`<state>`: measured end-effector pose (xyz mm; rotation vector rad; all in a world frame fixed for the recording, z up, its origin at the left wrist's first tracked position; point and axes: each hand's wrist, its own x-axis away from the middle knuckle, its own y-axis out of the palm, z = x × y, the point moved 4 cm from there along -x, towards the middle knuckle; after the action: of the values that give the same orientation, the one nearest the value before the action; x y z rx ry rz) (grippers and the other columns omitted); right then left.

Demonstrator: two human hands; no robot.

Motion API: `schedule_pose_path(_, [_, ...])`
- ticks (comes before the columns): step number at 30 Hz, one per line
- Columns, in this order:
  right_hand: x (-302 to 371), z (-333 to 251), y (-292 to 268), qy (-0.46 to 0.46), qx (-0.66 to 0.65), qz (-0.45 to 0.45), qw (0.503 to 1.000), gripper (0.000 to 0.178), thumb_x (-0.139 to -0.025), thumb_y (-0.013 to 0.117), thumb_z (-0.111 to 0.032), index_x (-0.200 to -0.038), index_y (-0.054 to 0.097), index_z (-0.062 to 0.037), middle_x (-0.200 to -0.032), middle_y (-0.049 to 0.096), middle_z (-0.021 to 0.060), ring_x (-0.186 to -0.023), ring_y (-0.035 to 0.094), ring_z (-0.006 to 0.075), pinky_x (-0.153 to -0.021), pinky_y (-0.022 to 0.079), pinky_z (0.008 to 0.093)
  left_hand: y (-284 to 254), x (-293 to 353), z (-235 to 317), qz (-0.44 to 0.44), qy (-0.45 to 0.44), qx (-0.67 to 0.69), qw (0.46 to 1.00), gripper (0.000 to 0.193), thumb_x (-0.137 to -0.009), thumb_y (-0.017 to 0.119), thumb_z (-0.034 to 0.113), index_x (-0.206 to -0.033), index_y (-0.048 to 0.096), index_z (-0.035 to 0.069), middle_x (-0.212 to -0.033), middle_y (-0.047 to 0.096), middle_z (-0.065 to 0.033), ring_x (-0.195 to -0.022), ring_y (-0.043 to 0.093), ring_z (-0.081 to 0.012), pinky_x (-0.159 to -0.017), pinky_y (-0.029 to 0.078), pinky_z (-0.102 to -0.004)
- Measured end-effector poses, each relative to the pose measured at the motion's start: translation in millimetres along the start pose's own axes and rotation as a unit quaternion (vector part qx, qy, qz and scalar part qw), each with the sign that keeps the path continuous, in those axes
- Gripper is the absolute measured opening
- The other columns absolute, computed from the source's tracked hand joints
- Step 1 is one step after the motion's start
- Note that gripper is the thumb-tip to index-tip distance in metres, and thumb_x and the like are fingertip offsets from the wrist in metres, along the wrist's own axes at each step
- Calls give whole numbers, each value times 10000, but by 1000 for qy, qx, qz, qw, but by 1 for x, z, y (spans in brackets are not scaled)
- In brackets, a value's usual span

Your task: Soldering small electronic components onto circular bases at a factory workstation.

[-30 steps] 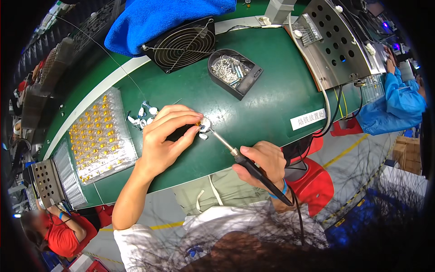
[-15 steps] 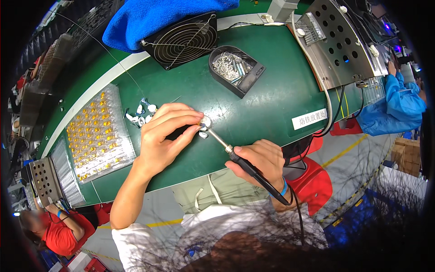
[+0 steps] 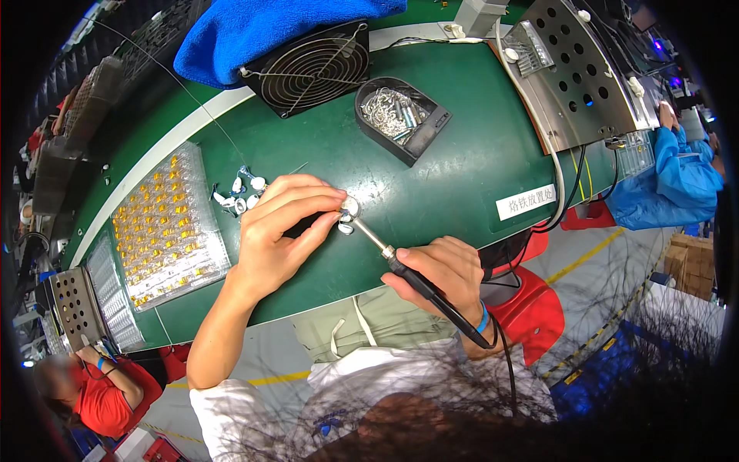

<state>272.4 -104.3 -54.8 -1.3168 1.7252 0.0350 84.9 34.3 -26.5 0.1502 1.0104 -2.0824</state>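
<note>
My right hand (image 3: 443,277) is closed around the black handle of a soldering iron (image 3: 409,275). The iron's metal tip slants up and left to a small white part (image 3: 350,206) at my left fingertips. My left hand (image 3: 289,223) pinches that white part between thumb and fingers, low over the green table. Its exact shape is partly hidden by the fingers. Another small white piece (image 3: 346,229) shows just below the tip. Left of my left hand lies a loose group of small white parts with dark blue wires (image 3: 240,202).
Clear plastic trays with orange pieces (image 3: 169,231) lie at left. A black fan (image 3: 314,71) with a blue towel (image 3: 285,35) stands at the back. Beyond my hands sits a black bin of metal bits (image 3: 396,119); a perforated metal box (image 3: 581,81) is at right. Co-workers sit at both sides.
My hands and the soldering iron stay almost where they were, the tip still at the white part. At far right, the co-worker's hands have shifted slightly.
</note>
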Motion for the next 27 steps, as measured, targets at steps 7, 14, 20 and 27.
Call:
schedule_pose_path(7, [-1,0,-1,-4,-1,2,1000,467,-728,942,-172,-1093,692,-22,-802,720,92,-611,659,230,-546,503,326,0,-1,1,0,4,-2,1000,228,-788,811,-61,-1006,772,-7,-1039,774,-89,-1025,700,-268,-875,563,-369])
schedule_pose_path(14, [2,2,-2,-6,-7,17,1000,450,-754,936,-188,-1091,692,-17,-774,700,98,-588,650,233,-527,496,321,0,-1,1,2,0,-2,1000,226,-790,812,-61,-1005,770,-7,-1037,772,-94,-1020,701,-266,-872,562,-365])
schedule_pose_path(20, [3,3,-2,-11,-11,26,1000,423,-778,923,-193,-1077,690,-4,-746,679,99,-570,638,234,-513,488,322,0,-1,1,1,4,-3,1000,228,-788,815,-59,-1005,769,-7,-1031,769,-96,-1018,701,-267,-868,562,-365])
schedule_pose_path(27, [-1,1,-6,18,-31,44,998,400,-853,864,-166,-1139,666,31,-760,725,128,-574,665,228,-525,500,309,-4,1,2,-7,-17,36,999,249,-793,808,-77,-1018,748,9,-1034,761,-104,-1050,700,-284,-921,564,-385])
